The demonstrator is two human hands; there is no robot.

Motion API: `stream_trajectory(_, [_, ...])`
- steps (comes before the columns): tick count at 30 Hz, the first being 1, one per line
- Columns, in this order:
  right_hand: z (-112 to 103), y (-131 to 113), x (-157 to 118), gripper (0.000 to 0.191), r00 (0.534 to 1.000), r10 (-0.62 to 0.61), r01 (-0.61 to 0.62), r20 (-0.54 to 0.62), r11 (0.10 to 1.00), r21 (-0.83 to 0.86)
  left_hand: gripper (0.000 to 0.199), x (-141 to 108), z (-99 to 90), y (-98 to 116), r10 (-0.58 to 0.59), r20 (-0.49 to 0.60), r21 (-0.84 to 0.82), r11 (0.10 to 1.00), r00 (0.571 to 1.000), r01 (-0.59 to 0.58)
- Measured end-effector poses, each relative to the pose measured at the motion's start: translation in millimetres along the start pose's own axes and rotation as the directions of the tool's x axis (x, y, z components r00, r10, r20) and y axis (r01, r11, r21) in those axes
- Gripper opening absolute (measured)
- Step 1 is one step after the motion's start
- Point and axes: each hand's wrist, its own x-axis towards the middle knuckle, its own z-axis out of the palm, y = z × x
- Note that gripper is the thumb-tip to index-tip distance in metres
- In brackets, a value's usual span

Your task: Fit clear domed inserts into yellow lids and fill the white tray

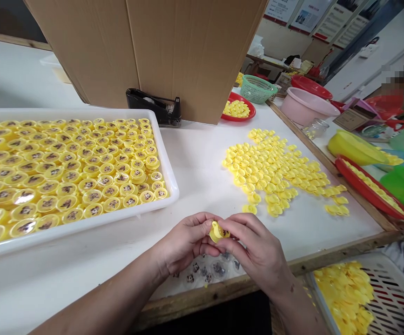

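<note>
L hand (184, 243) & R hand (256, 249) both closed, fingers curled, gripping yellow plastic cap (216, 231) between them, held just above clear sheet of printed labels (207, 272) at near edge of white table (202, 186). Lower R, off table: slotted white crate (395, 284) w/ yellow caps. L of hands: white tray (166, 160) packed w/ labelled yellow caps. Ahead R: loose yellow cap spread (272, 167). Further: tape dispenser (153, 106), cardboard box (174, 51), red plate of caps (239, 108), green basket (259, 88), pink basin (306, 104).
</note>
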Motion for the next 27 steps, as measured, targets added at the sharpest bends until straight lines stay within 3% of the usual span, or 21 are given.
stream_trajectory(3, [-3,-2,0,0.026,0.999,-0.007,0.006,0.034,1.0,0.011,0.022,1,-1.2,-1,0.017,0.005,-0.012,1.0,1.0,-0.017])
stream_trajectory(9, [-17,-4,0,0.041,0.968,0.035,-0.04,0.249,0.999,0.012,0.024,2,-1.0,-2,-0.004,-0.018,0.041,0.999,1.0,0.005])
stream_trajectory(12, [-22,-5,1,0.042,0.955,0.044,-0.052,0.293,0.998,0.021,0.023,1,0.4,-4,-0.012,-0.016,0.051,0.999,1.0,0.013])
stream_trajectory(18, [-18,-5,5,0.019,0.98,0.084,-0.093,0.178,0.995,0.043,0.022,1,2.9,-5,0.042,-0.007,0.001,0.999,0.999,-0.042])
stream_trajectory(27, [-13,-9,3,0.019,0.994,0.1,-0.102,0.038,0.994,0.029,0.027,-1,5.8,-7,0.11,-0.07,-0.03,0.993,0.992,-0.112])
